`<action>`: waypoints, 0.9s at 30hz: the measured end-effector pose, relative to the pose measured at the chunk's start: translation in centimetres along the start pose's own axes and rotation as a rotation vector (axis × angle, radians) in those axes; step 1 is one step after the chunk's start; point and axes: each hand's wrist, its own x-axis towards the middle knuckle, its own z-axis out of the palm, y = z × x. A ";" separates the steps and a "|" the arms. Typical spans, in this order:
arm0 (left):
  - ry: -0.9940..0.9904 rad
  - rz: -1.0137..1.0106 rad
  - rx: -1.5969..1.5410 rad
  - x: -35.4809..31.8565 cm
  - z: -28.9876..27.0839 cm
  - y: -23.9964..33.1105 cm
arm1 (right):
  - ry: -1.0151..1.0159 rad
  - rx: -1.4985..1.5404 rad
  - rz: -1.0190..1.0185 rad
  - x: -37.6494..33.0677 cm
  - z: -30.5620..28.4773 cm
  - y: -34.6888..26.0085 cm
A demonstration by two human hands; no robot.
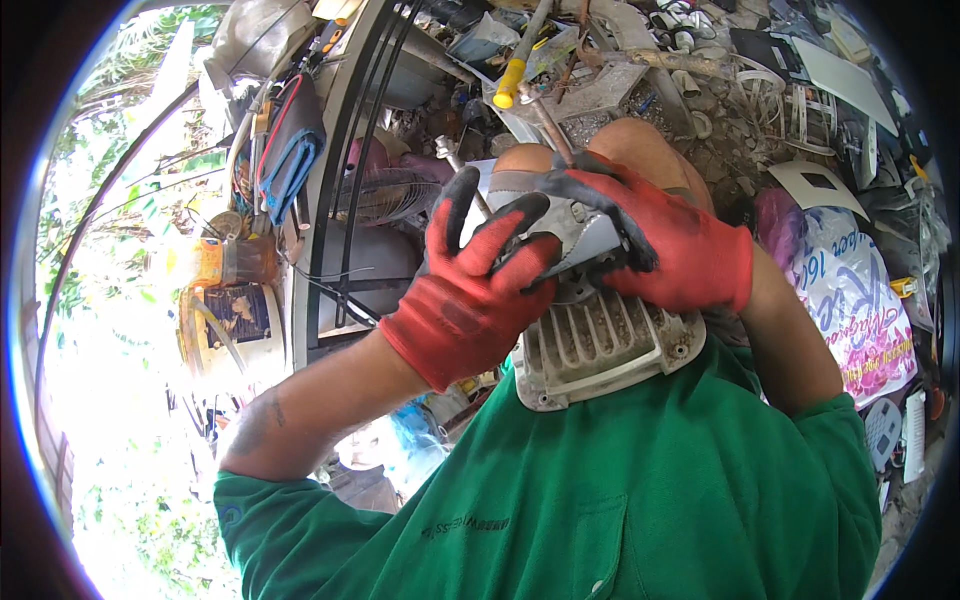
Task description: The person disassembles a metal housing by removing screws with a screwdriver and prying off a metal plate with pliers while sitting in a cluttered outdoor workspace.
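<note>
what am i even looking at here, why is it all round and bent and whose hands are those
There is one picture, taken by a wide fisheye camera worn on a person's head and looking down, so straight edges bend toward the rim. No machine is at work: the hands belong to the wearer, who has a green shirt and red gloves with dark fingertips. The left hand and the right hand both grip a dirty grey ribbed casing with a metal shaft, held close over the knees. Around them lies a heap of scrap: a yellow-handled tool, a fan grille, black cables and a printed white bag. To the left is bright greenery.
</note>
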 end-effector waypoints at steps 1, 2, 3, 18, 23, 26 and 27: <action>0.017 -0.007 0.010 0.0 0.3 0.3 | 0.004 0.006 0.044 -0.7 0.2 0.2; 0.034 -0.015 0.019 0.0 0.5 0.6 | 0.008 0.012 0.088 -1.3 0.4 0.3; 0.050 0.039 0.062 -0.5 1.3 0.5 | 0.072 -0.004 0.074 -1.7 0.5 0.4; -0.065 -0.008 0.109 -1.0 -0.6 1.3 | 0.182 0.241 0.107 -2.2 2.1 -1.7; -0.109 0.046 0.104 0.0 -1.2 1.0 | 0.202 0.238 0.105 -2.1 2.0 -1.3; -0.140 0.019 0.145 -0.6 -1.0 1.5 | 0.197 0.332 0.100 -1.7 2.0 -1.3; -0.157 0.015 0.149 -0.6 -1.2 1.5 | 0.201 0.288 0.085 -1.7 1.9 -1.3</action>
